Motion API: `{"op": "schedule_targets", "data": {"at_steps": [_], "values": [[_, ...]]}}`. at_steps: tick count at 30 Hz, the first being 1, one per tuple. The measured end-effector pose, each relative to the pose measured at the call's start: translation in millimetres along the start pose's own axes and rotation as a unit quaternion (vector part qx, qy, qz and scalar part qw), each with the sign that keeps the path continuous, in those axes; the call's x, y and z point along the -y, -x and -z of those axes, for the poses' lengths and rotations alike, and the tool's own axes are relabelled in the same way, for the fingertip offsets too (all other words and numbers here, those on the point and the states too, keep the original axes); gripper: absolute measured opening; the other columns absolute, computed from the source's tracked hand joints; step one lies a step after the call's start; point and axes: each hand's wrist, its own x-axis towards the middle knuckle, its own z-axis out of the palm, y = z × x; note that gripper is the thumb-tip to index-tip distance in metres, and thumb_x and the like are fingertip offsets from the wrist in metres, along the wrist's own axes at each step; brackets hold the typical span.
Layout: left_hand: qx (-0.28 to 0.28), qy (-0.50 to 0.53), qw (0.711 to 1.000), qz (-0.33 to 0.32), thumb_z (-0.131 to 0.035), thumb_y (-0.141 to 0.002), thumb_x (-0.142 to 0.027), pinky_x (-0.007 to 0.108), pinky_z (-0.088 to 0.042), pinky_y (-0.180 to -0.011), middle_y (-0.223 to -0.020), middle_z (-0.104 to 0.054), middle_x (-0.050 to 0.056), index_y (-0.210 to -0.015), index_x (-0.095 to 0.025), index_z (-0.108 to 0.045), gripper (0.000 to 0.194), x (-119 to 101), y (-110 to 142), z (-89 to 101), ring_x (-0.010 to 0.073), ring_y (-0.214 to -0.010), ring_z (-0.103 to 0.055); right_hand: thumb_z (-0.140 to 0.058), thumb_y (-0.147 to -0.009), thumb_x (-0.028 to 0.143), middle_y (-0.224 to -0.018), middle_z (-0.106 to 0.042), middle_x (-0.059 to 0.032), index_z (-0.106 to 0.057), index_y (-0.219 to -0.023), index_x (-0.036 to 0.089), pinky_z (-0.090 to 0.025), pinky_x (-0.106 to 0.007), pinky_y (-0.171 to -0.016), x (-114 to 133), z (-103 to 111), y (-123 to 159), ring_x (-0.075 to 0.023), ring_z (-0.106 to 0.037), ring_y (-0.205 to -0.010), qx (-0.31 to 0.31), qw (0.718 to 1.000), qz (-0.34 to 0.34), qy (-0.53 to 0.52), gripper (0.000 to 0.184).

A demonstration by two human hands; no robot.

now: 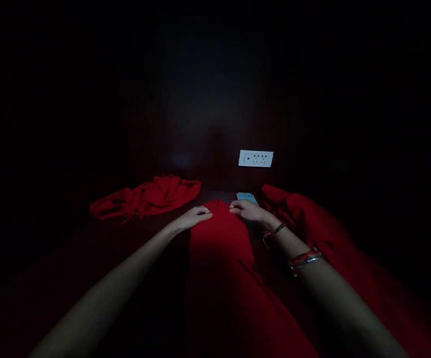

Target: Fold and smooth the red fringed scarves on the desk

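A long piece of red cloth runs from the middle of the dark surface down toward me. My left hand pinches its far left edge between thumb and fingers. At the far right edge, my right hand grips the same cloth in a similar pinch. Between the two hands the cloth's far end looks slightly bunched. Bracelets circle my right wrist and forearm. Poor light hides the lower part of the cloth.
Crumpled red fabric with strings lies at the left. More red fabric stretches along the right side. A lit phone rests just behind my right hand. A white socket panel is on the dark upright panel behind.
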Motion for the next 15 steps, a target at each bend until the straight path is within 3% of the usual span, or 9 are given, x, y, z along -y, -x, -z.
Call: {"op": "schedule_targets", "data": {"at_steps": [4, 8, 11, 15], "values": [[-0.07, 0.046, 0.996, 0.036, -0.048, -0.069, -0.037, 0.019, -0.031, -0.051, -0.051, -0.042, -0.006, -0.054, -0.016, -0.046, 0.026, 4, -4, -9.2, 0.0082, -0.051, -0.039, -0.038, -0.075, 0.018, -0.065, -0.05, 0.0008, -0.052, -0.071, 0.013, -0.035, -0.021, -0.059, -7, -11, 1, -0.01, -0.045, -0.062, -0.048, 0.995, -0.061, -0.063, 0.016], [-0.107, 0.077, 0.988, 0.074, -0.051, -0.067, -0.029, 0.019, -0.033, -0.051, -0.052, -0.046, -0.005, -0.057, -0.015, -0.048, 0.017, 9, -8, -15.5, 0.0082, -0.051, -0.042, -0.041, -0.071, 0.013, -0.067, -0.05, 0.0012, -0.051, -0.085, 0.012, -0.036, -0.021, -0.059, -14, -20, 3, -0.0094, -0.045, -0.062, -0.029, 0.993, -0.062, -0.095, 0.017], [-0.124, 0.057, 0.988, 0.076, -0.053, -0.066, -0.026, 0.019, -0.035, -0.056, -0.059, -0.052, -0.003, -0.064, -0.015, -0.053, 0.012, 14, -7, -13.0, 0.0096, -0.056, -0.046, -0.046, -0.068, 0.011, -0.072, -0.051, -0.0002, -0.05, -0.095, 0.013, -0.038, -0.023, -0.063, -13, -20, 6, -0.01, -0.047, -0.066, -0.044, 0.997, -0.043, -0.051, 0.027], [-0.21, 0.072, 0.973, 0.061, -0.049, -0.069, -0.029, 0.019, -0.037, -0.06, -0.069, -0.055, -0.001, -0.073, -0.017, -0.054, 0.014, 17, -7, 4.6, 0.0101, -0.064, -0.051, -0.052, -0.064, 0.009, -0.09, -0.052, -0.0053, -0.053, -0.098, 0.014, -0.038, -0.025, -0.071, -8, -7, 8, -0.0125, -0.048, -0.08, -0.081, 0.996, -0.023, 0.03, 0.034]]}}
